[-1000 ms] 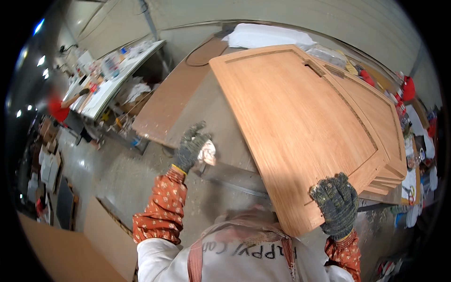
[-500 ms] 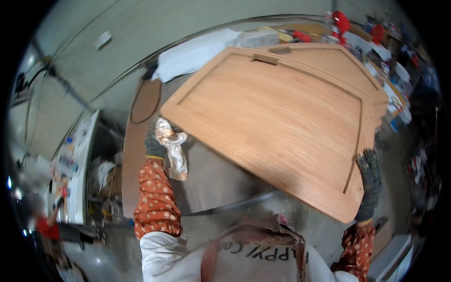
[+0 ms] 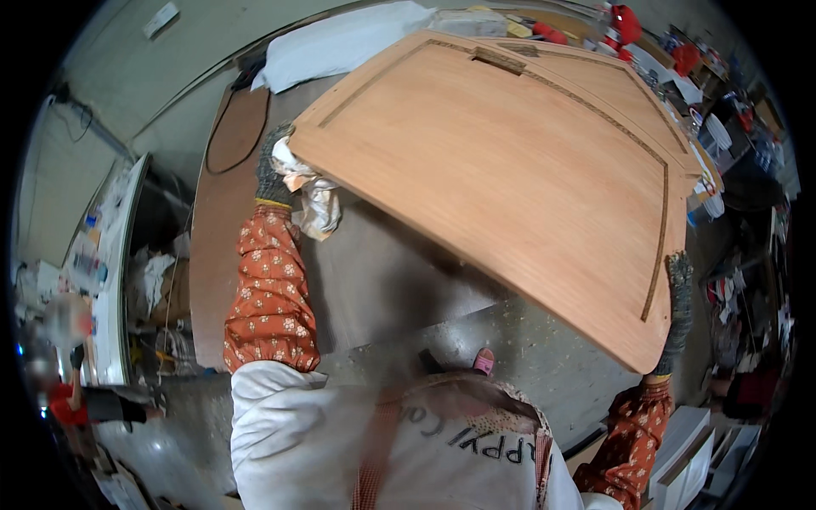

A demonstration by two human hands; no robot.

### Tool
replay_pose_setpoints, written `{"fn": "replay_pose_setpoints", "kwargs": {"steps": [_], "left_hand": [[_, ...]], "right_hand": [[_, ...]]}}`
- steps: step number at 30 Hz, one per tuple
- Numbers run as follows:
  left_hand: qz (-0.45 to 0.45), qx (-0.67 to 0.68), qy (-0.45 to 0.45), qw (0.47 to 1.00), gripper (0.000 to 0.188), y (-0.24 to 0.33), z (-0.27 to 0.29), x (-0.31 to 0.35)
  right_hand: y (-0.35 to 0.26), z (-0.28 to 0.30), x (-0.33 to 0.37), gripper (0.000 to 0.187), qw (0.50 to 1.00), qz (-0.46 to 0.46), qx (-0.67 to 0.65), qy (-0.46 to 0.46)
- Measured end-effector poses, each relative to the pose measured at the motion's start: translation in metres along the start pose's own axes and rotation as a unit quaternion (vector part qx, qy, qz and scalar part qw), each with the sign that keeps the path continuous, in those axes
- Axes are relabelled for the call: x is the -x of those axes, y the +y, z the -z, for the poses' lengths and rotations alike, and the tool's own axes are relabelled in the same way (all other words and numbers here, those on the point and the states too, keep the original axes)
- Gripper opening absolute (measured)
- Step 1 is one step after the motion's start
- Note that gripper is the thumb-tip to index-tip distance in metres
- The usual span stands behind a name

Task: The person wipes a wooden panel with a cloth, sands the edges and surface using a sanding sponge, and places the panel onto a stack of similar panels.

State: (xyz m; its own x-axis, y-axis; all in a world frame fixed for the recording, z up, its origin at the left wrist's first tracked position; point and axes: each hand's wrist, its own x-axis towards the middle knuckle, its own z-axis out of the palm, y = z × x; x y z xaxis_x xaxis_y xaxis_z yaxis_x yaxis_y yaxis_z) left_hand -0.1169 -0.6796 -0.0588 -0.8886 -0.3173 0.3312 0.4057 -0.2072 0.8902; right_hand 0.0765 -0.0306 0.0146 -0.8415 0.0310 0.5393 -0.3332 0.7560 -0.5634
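Observation:
A large pale wooden panel (image 3: 493,178) with a grooved border and a slot near its far edge lies tilted across the worktable (image 3: 357,297). My left hand (image 3: 274,168), in a grey knit glove, is at the panel's left corner, closed around a crumpled, stained white rag (image 3: 321,208) that hangs beside the edge. The fingertips are partly hidden by the rag and corner. My right hand (image 3: 680,297), gloved alike, grips the panel's right edge near its near corner; its fingers are partly out of sight. A second similar panel (image 3: 595,81) lies beneath, showing at the far right.
White sheeting (image 3: 340,47) lies at the table's far end, with a dark cable (image 3: 246,157) on the left. Bottles and a red object (image 3: 625,25) crowd the far right. Another bench (image 3: 115,272) stands left, a person in red (image 3: 68,404) near it. White boards (image 3: 680,463) lean lower right.
The view has tilted down, so the table and panel appear higher. My left hand has moved forward to the panel's corner with the rag. My right hand stays on the right edge.

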Motion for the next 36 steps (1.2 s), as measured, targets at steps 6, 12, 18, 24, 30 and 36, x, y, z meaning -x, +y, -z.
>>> {"fn": "replay_pose_setpoints", "kwargs": {"steps": [6, 12, 18, 24, 30, 36], "left_hand": [[-0.12, -0.653, -0.062, 0.745, 0.067, 0.068, -0.077, 0.054], [0.097, -0.248, -0.041, 0.963, 0.045, 0.052, -0.05, 0.061], [-0.043, -0.547, -0.111, 0.829, 0.066, 0.092, -0.094, 0.076], [-0.075, -0.353, -0.216, 0.907, 0.059, 0.071, -0.058, 0.073], [0.082, 0.036, -0.208, 0.974, 0.052, 0.044, -0.044, 0.029], [0.124, 0.209, -0.053, 0.969, 0.032, 0.012, -0.04, -0.004]], "right_hand": [[0.067, -0.009, -0.063, 0.047, 1.0, 0.0, 0.017, -0.015], [0.134, -0.036, -0.121, 0.052, 1.0, -0.015, 0.009, -0.008], [0.148, -0.027, -0.101, 0.059, 0.999, -0.029, -0.023, 0.037], [0.07, -0.018, -0.064, 0.062, 0.983, -0.021, -0.144, 0.117], [0.033, 0.009, -0.048, 0.054, 0.999, 0.004, 0.013, 0.041], [0.013, 0.062, -0.052, 0.07, 0.999, 0.016, 0.031, -0.04]]}}
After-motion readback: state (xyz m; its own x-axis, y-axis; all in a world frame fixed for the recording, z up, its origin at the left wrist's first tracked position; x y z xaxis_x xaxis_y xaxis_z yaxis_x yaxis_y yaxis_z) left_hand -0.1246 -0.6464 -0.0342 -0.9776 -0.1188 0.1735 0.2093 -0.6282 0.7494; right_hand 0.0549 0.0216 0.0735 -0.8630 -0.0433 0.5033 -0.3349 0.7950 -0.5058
